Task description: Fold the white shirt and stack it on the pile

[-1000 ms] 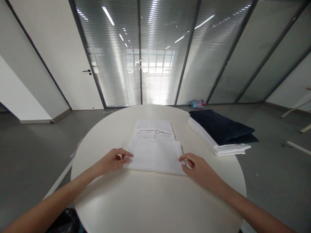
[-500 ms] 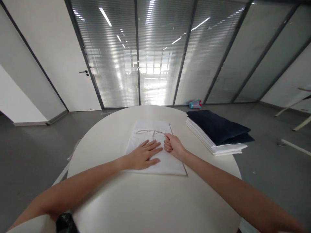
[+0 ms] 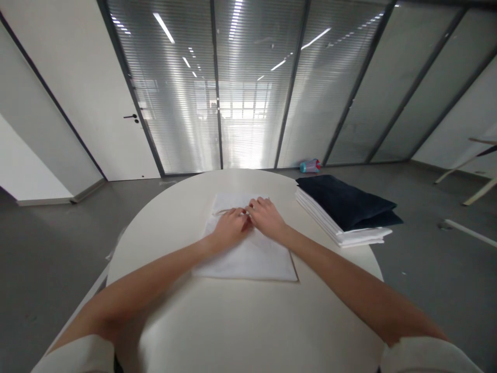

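Note:
A flat white folded cloth (image 3: 252,264) lies on the round table, with a thin light cord (image 3: 222,211) running across its upper part. Over that cord my left hand (image 3: 232,227) is closed, its fingers bent and pinching at the cord's middle. My right hand (image 3: 267,217) meets it there from the right, also closed with curled fingers on the cord. The fingertips almost touch each other and hide most of the cord and any knot in it.
A dark navy folded cloth (image 3: 341,202) rests on a stack of white folded cloths (image 3: 322,220) at the right of the white table (image 3: 171,212). Beyond, a blue and red item (image 3: 309,166) lies on the floor by the glass partition. Chair legs show at far right.
My left hand has lifted from lying flat and curled its fingers at the cord. My right hand has shifted slightly left and up to meet it. The view has moved a little.

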Demonstrator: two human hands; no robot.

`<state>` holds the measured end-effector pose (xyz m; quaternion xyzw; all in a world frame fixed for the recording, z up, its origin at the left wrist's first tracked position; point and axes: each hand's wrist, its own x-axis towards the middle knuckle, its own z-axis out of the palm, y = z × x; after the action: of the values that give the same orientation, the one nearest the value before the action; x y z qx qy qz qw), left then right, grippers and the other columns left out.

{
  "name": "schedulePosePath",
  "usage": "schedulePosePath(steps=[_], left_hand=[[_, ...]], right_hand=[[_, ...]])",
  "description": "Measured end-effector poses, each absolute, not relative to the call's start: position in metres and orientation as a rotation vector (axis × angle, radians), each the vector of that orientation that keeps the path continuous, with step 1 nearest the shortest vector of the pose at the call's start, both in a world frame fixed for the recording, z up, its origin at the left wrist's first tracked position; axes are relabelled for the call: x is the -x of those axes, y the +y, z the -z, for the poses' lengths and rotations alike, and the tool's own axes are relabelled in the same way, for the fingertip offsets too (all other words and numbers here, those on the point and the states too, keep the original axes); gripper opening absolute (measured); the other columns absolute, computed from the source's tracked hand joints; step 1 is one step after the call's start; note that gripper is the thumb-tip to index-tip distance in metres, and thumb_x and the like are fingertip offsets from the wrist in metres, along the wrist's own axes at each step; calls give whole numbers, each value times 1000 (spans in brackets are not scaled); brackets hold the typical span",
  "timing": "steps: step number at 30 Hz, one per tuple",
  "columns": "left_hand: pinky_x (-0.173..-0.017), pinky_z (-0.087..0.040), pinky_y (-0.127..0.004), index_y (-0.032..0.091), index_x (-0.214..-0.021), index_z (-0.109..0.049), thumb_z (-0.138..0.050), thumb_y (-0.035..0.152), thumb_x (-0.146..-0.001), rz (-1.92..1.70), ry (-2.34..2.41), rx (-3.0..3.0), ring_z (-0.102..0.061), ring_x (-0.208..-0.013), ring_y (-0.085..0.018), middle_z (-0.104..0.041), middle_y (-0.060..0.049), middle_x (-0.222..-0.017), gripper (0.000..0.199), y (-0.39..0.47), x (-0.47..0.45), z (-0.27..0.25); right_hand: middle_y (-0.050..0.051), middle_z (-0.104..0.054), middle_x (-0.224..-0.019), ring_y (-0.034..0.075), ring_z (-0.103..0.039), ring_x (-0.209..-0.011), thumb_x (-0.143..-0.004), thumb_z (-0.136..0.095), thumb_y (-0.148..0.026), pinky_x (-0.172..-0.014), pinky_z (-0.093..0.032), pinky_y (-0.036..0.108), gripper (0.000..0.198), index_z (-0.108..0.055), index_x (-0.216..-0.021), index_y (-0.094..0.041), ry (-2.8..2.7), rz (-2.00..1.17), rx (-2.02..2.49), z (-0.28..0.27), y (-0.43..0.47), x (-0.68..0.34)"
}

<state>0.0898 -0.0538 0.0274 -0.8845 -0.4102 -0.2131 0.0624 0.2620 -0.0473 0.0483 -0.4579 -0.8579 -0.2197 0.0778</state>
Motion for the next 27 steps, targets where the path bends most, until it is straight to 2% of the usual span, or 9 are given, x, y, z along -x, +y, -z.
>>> schedulePosePath(steps=[3, 8, 15, 20, 27], left_hand=[[-94, -52, -39, 14, -105, -67, -48, 22, -97, 636, -1186, 2707, -66, -101, -24, -70, -11, -109, 23, -59, -96, -16], [-105, -47, -41, 9, -118, -63, -47, 26, -96, 713, -1221, 2645, -59, -120, -28, -58, -19, -134, 31, -61, -92, -8], [-104, -46, -43, 13, -113, -63, -46, 27, -97, 643, -1221, 2766, -61, -117, -27, -69, -14, -121, 27, -57, -91, -8], [-108, -41, -45, 14, -116, -63, -43, 33, -100, 585, -1254, 2743, -52, -129, -28, -64, -14, -131, 32, -57, -91, -4], [-108, -41, -43, 13, -119, -62, -42, 32, -100, 566, -1229, 2760, -52, -131, -26, -61, -14, -135, 33, -55, -91, -3]], right_hand=[[15, -63, -113, 30, -52, -103, -97, -45, -16, -86, -37, 40, 24, -66, -110, -14, -2589, 742, 1353, -41, -46, -257], [16, -63, -117, 31, -50, -105, -98, -40, -13, -90, -32, 43, 34, -60, -126, -14, -2530, 748, 1418, -38, -49, -262], [18, -65, -108, 32, -53, -102, -97, -40, -10, -89, -31, 43, 30, -67, -109, -10, -2599, 696, 1418, -34, -46, -262], [17, -65, -106, 30, -53, -102, -97, -41, -10, -90, -32, 41, 28, -67, -106, -11, -2607, 664, 1402, -29, -40, -263], [15, -63, -104, 29, -53, -101, -96, -46, -12, -90, -35, 39, 22, -66, -105, -12, -2601, 698, 1333, -20, -36, -266]])
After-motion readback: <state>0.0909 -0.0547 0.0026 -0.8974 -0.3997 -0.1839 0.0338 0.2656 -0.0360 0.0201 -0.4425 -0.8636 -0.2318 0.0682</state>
